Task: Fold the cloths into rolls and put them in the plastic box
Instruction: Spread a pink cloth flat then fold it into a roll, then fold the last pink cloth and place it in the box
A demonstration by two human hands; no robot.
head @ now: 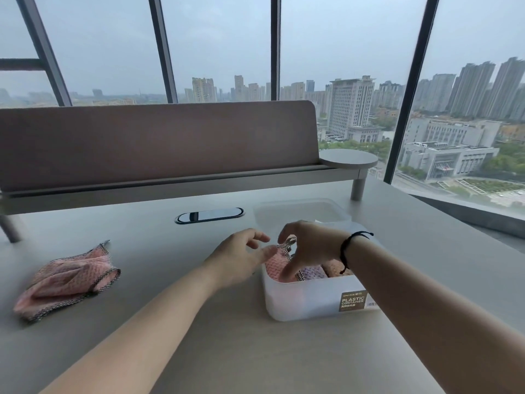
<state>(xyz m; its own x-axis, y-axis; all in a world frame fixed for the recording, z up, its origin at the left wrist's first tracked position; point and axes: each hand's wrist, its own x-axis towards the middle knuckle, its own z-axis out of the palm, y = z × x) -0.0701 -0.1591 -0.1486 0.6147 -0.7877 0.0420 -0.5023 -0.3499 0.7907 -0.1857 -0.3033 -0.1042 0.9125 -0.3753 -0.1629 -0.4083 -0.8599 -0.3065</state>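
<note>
Far to the left of my left hand [241, 255] a pink cloth [66, 280] lies crumpled on the desk [199, 336]: soft, light, floppy, best taken by its trimmed corners. That hand hovers spread beside the box [306, 300]. My right hand [306, 245] pinches the edge of a pink roll [277, 267] inside; more rolls sit under its palm.
</note>
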